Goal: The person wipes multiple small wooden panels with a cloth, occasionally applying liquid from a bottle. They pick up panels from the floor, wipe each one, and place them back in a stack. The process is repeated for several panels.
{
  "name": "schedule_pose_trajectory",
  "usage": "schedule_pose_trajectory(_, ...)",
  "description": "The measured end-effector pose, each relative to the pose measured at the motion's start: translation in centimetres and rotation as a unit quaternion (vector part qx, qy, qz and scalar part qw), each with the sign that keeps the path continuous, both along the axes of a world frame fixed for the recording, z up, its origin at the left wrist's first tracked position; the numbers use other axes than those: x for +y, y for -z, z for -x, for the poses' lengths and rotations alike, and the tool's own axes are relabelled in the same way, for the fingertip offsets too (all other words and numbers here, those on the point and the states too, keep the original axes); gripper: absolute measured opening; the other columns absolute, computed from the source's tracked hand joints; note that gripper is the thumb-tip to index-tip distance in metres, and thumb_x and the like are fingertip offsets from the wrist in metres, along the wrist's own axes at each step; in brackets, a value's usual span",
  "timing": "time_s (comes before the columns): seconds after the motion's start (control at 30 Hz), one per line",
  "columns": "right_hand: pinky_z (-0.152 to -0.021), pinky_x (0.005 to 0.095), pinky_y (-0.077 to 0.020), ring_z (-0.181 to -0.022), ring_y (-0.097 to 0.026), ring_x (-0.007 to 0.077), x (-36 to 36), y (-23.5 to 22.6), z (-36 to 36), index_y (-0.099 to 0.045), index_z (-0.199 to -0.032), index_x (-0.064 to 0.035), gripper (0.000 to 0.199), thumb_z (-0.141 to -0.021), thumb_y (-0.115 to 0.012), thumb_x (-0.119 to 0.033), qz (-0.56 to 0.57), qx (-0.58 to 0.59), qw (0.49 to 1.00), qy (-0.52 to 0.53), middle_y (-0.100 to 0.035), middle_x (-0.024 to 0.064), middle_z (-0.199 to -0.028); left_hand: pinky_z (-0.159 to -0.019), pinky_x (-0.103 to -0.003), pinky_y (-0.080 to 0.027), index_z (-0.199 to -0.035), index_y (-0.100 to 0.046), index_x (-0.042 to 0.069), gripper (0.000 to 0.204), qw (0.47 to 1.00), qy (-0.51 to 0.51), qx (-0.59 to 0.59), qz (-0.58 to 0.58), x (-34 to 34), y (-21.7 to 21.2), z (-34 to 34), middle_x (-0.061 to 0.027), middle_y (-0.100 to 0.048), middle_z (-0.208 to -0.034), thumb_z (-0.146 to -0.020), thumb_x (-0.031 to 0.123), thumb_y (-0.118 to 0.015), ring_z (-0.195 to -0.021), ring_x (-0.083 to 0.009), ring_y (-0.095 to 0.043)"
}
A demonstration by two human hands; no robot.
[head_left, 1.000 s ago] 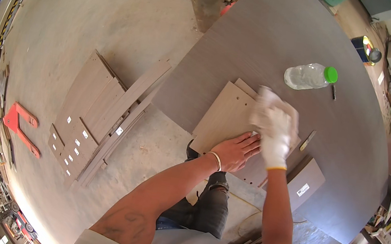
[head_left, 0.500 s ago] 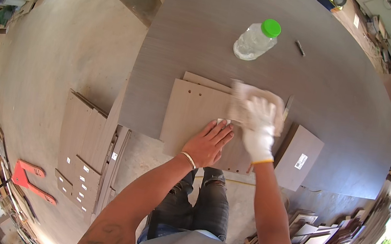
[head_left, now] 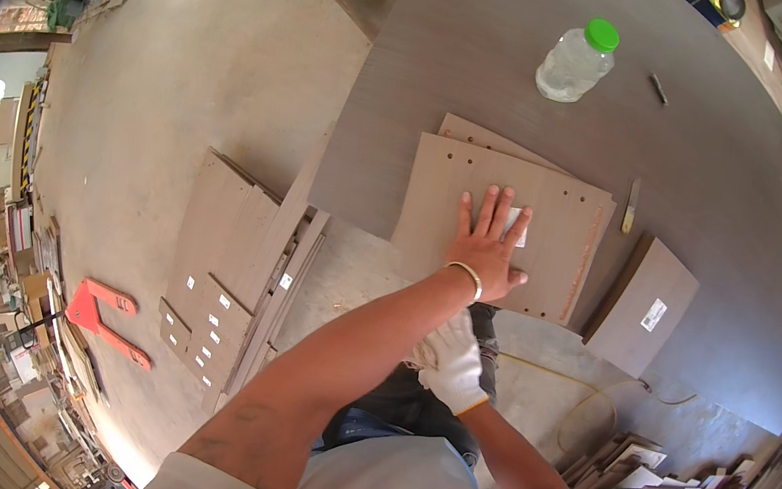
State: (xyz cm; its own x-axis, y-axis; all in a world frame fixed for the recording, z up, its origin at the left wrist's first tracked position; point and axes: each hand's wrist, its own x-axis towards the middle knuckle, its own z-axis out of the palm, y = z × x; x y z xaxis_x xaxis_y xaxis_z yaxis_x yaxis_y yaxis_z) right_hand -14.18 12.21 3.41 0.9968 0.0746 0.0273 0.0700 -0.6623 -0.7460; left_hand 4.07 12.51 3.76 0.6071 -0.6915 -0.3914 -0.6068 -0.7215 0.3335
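My left hand (head_left: 489, 242), bare and with a bracelet at the wrist, lies flat with fingers spread on a grey-brown board (head_left: 442, 207). The board has drilled holes near its edges and a rough orange-brown streak along its right side. A white label (head_left: 518, 226) shows beside my fingers. A second board (head_left: 487, 140) sticks out from beneath, turned slightly. My right hand (head_left: 454, 363), in a white work glove, is off the table, above my thighs and partly behind my left forearm. Its fingers are curled around a beige cloth (head_left: 416, 354), mostly hidden.
On the dark table (head_left: 418, 66) stand a clear jar with a green lid (head_left: 577, 62), a dark pen-like tool (head_left: 658, 89), a flat blade tool (head_left: 630, 207) and a thick labelled panel (head_left: 652, 309). Labelled panels (head_left: 226, 230) and a red pallet jack (head_left: 109, 322) occupy the left floor.
My gloved right hand has left the board with the cloth and come back toward my body, under the left forearm. My left hand has moved farther onto the board. The view has shifted.
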Motion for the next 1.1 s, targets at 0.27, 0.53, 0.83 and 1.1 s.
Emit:
schedule_pose_trajectory(0.27, -0.097, 0.0329, -0.0489, -0.114, -0.061, 0.0165, 3.5, -2.9, 4.2, -0.051, -0.146, -0.0003, 0.056, -0.091, -0.055, 0.004, -0.644, 0.247, 0.562, 0.457, -0.064, 0.0059, -0.126, -0.124, -0.071, -0.014, -0.167, -0.026, 0.015, 0.114, 0.981, 0.077, 0.101, -0.145, -3.9, -2.3, -5.5, -0.0208, -0.016, -0.174, -0.078, 0.049, -0.088, -0.162, -0.0432, -0.008)
schedule_pose_trajectory(0.53, -0.115, 0.0561, -0.0373, -0.125, -0.057, 0.0394, -4.6, -2.5, -2.9, -0.066, -0.117, -0.0047, 0.038, -0.081, -0.07, -0.017, 0.023, 0.059, 0.993, 0.095, -0.063, 0.0169, -0.127, -0.123, -0.075, -0.015, -0.171, -0.011, 0.029, 0.126, 0.974, 0.115, 0.007, -0.196, -2.3, -3.0, -8.6, -0.0152, 0.0, -0.178, -0.076, 0.039, -0.092, -0.163, -0.0426, -0.001)
schedule_pose_trajectory(0.83, -0.121, 0.0455, -0.0351, -0.135, -0.054, 0.0322, 1.1, 1.2, -10.6, -0.07, -0.116, -0.0091, 0.039, -0.082, -0.065, -0.028, -0.007, -0.186, 0.983, -0.012, -0.064, 0.011, -0.134, -0.12, -0.078, -0.017, -0.171, -0.005, 0.033, 0.13, 0.967, 0.128, 0.013, -0.221, -3.0, -3.2, -9.3, -0.0133, 0.006, -0.178, -0.076, 0.033, -0.093, -0.163, -0.0413, 0.003)
schedule_pose_trajectory(1.1, -0.127, 0.0455, -0.0302, -0.142, -0.051, 0.0278, -14.4, 1.6, 3.1, -0.064, -0.136, -0.0089, 0.055, -0.083, -0.064, -0.022, 0.104, -0.056, 0.993, 0.02, -0.06, 0.0088, -0.144, -0.121, -0.078, -0.011, -0.171, -0.005, 0.035, 0.128, 0.97, 0.128, 0.026, -0.203, -3.3, -3.2, -8.9, -0.0116, 0.008, -0.179, -0.077, 0.03, -0.092, -0.163, -0.0415, 0.006)
